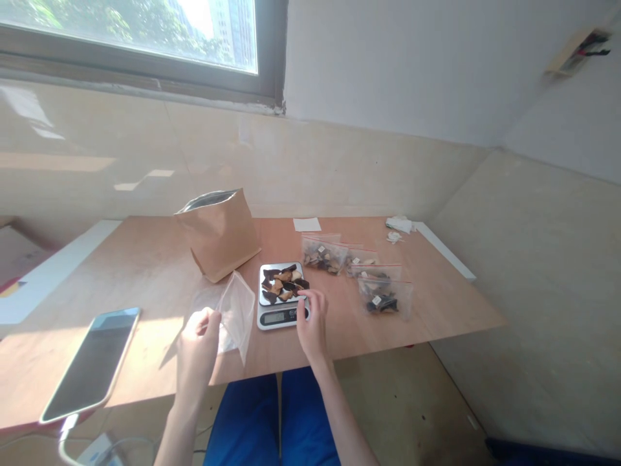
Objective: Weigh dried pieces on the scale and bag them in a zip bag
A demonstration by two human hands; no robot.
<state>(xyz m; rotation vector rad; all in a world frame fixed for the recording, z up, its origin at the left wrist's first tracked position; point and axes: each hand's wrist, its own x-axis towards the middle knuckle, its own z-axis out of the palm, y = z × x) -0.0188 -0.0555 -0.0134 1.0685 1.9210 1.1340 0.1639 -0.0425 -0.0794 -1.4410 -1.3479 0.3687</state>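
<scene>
Clear zip bag (pixel 236 317) pinched in the fingers of the left hand (pixel 198 343), while the right hand (pixel 313 323) rests slightly spread fingers on the kitchen scale (pixel 279 317) piled with dried slices (pixel 283 283).

Daylight is pouring through a dark-framed window (pixel 129 35) — a tower (pixel 233 29) showing beyond; beige wall panels (pixel 330 168) are catching the glare; a wooden table (pixel 451 314) is standing over a pale floor (pixel 388 401).

Plywood worktop (pixel 145 272): one phone (pixel 92 366), face up; one kraft bag (pixel 218 236), upright; one digital scale (pixel 281 318) bearing dark dried slices (pixel 282 283); four zip bags (pixel 324 254) of dried pieces; one paper slip (pixel 306 224); one crumpled white tissue (pixel 400 224).
</scene>
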